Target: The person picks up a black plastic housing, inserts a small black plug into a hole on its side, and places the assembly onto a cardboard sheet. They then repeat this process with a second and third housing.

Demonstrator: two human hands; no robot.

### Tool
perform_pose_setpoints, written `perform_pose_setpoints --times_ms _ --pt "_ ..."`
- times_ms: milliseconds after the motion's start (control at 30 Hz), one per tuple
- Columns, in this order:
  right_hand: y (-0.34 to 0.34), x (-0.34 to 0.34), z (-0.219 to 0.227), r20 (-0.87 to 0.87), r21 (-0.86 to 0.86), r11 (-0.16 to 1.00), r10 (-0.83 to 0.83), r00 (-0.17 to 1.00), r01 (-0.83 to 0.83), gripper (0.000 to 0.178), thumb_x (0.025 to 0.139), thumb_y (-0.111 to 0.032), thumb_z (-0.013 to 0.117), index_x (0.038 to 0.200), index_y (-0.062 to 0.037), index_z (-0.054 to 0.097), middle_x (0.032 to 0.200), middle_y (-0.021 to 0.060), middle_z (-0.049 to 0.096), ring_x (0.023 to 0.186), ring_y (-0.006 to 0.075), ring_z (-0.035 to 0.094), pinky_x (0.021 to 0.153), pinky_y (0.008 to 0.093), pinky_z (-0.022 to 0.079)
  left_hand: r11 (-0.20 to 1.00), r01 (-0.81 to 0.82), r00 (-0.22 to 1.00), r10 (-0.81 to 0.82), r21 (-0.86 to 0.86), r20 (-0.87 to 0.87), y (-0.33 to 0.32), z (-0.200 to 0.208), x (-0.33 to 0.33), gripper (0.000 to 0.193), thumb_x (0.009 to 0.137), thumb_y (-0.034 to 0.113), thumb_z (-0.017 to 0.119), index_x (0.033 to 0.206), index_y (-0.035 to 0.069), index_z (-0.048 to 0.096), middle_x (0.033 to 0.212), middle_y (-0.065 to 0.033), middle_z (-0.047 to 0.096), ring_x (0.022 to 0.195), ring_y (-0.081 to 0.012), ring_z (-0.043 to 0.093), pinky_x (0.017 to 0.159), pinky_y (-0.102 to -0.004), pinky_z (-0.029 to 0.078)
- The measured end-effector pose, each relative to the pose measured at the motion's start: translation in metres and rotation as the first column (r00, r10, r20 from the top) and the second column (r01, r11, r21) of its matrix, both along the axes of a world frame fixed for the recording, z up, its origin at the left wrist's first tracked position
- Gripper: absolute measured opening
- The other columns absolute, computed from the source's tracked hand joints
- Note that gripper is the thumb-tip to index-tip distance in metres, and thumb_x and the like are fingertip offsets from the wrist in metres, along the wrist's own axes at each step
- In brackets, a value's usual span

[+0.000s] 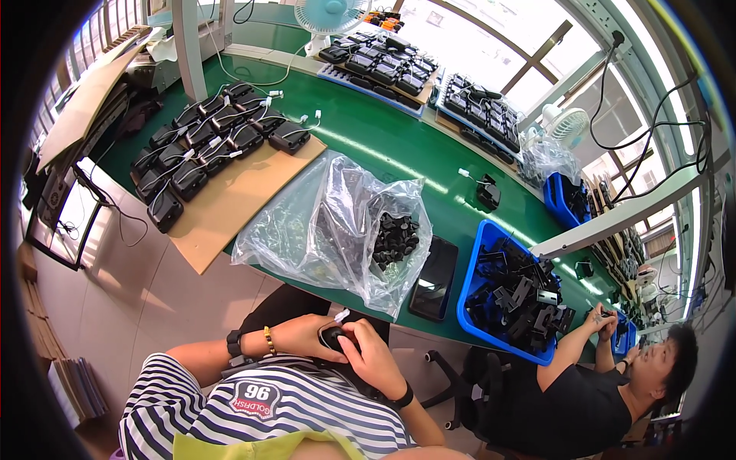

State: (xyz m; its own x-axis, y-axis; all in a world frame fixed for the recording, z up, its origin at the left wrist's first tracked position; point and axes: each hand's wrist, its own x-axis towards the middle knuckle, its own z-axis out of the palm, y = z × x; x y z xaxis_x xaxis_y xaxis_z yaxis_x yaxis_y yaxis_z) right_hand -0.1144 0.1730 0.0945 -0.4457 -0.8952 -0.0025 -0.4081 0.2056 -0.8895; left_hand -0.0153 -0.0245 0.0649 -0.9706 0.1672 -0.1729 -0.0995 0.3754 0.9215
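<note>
Close to my body, below the table's front edge, my left hand (305, 335) is wrapped round a small rounded black plastic unit (332, 337). A white connector (342, 315) sticks up beside it. My right hand (371, 356) pinches the same unit from the other side, thumb and fingers pressed on it. Most of the unit is hidden by my fingers. On the table ahead lies an opened clear plastic bag (326, 218) with many small black parts (395, 239) in it. To its right rests a black phone (435, 278).
A blue bin (464, 303) of black plastic parts stands right of the phone. At left, rows of black units (202, 135) with white leads sit on cardboard (222, 218). Filled trays (387, 65) line the back near a fan (331, 14). A co-worker (590, 399) sits at right.
</note>
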Motion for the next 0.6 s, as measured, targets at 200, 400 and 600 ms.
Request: perform_pose_setpoints --times_ms 200,400,600 --pt "0.002 -0.002 0.001 -0.018 -0.036 0.999 0.026 0.999 -0.027 0.026 0.098 -0.012 0.065 0.117 0.0032 0.057 0.102 0.0153 0.058 0.089 0.0289 0.064 0.081 0.0353 0.052 0.997 -0.002 0.999 0.005 0.077 -0.032 0.001 -0.003 -0.002 0.059 0.079 0.044 0.084 0.115 0.000 0.066 0.099 -0.0185 0.071 0.089 -0.0313 0.071 0.080 -0.0379 0.054" --pt "0.003 -0.002 0.001 0.011 -0.027 0.999 -0.035 0.999 0.035 0.027 0.097 -0.011 0.065 0.118 0.0033 0.056 0.105 0.0156 0.057 0.091 0.0283 0.063 0.082 0.0349 0.052 0.997 0.059 0.998 -0.059 0.039 0.011 -0.001 0.009 -0.009 0.061 0.080 0.040 0.084 0.123 0.002 0.064 0.105 -0.0184 0.072 0.096 -0.0311 0.071 0.085 -0.0367 0.054" --pt "-0.003 0.003 -0.002 -0.001 0.003 0.997 -0.080 0.997 0.080 0.027 0.097 -0.012 0.066 0.117 0.0034 0.057 0.104 0.0152 0.059 0.091 0.0271 0.064 0.082 0.0341 0.052 0.999 0.038 0.999 -0.037 0.031 -0.020 -0.001 0.004 -0.005 0.060 0.080 0.041 0.084 0.122 0.002 0.064 0.105 -0.0177 0.072 0.095 -0.0305 0.071 0.085 -0.0365 0.054"
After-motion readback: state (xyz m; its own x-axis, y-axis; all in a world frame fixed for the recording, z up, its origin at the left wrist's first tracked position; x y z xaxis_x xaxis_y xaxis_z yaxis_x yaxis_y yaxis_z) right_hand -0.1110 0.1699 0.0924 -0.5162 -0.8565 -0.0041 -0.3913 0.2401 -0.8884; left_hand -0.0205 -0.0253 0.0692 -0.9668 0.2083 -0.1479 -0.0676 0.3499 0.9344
